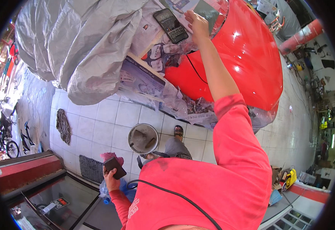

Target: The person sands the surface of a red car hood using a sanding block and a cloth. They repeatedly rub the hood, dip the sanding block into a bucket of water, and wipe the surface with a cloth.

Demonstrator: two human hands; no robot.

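My left hand [112,181], low at the left, is closed around a flat dark rectangular block [114,168]. A pink cloth [108,155] shows just beyond the block; I cannot tell whether the hand touches it. My right arm stretches forward over a glossy red car panel [238,53]. At its end my right hand [198,26] has its fingers out over the newspaper masking [152,32], with nothing visible in them. Left of that hand lies a black phone [170,25] with its screen lit. A dark grey-green sheet [206,14] is just right of the fingers.
Crumpled silver sheeting [79,46] covers the left side of the car. On the tiled floor stand a bucket [143,138] with things in it, a twisted rag [63,126] and a dark mat [91,168]. A black cable [175,191] crosses my red shirt.
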